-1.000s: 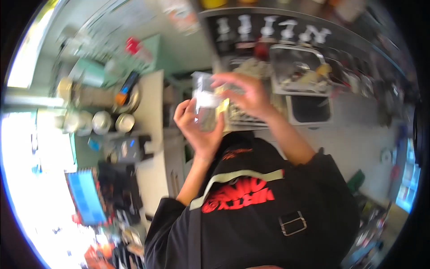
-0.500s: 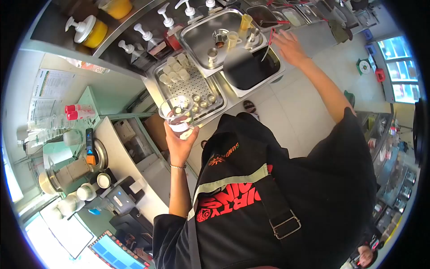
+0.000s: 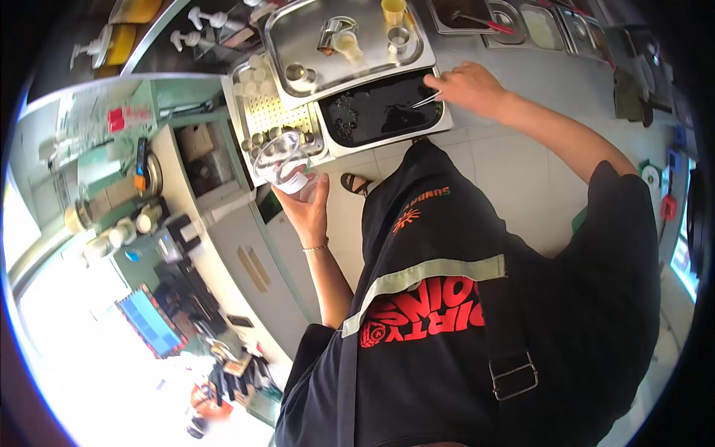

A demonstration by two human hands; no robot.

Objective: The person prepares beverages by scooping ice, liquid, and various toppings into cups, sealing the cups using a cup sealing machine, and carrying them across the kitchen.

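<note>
My left hand (image 3: 307,210) is closed round the lower part of a clear plastic cup (image 3: 280,155) with a white label, its open mouth tilted toward the counter. At the upper right, my right hand (image 3: 471,89) grips a utensil (image 3: 424,101) with a thin metal shaft. Its handle is mostly hidden in the fingers, and its far end dips into dark liquid, so I cannot tell its kind. The liquid, with bubbles or small round bits on it, lies in a rectangular steel pan (image 3: 449,121).
Behind the pan, a steel tray (image 3: 294,30) holds small metal cups and a yellow measuring cup (image 3: 393,10). Left of it is a perforated tray (image 3: 272,112) with several small cups. A red-handled ladle (image 3: 484,22) rests in another pan. Pump bottles (image 3: 212,18) line the back.
My right hand has gone from open beside the red-handled utensil to closed on it. The view has shifted; the dark liquid's surface now shows more fully. My left hand still holds the cup.
</note>
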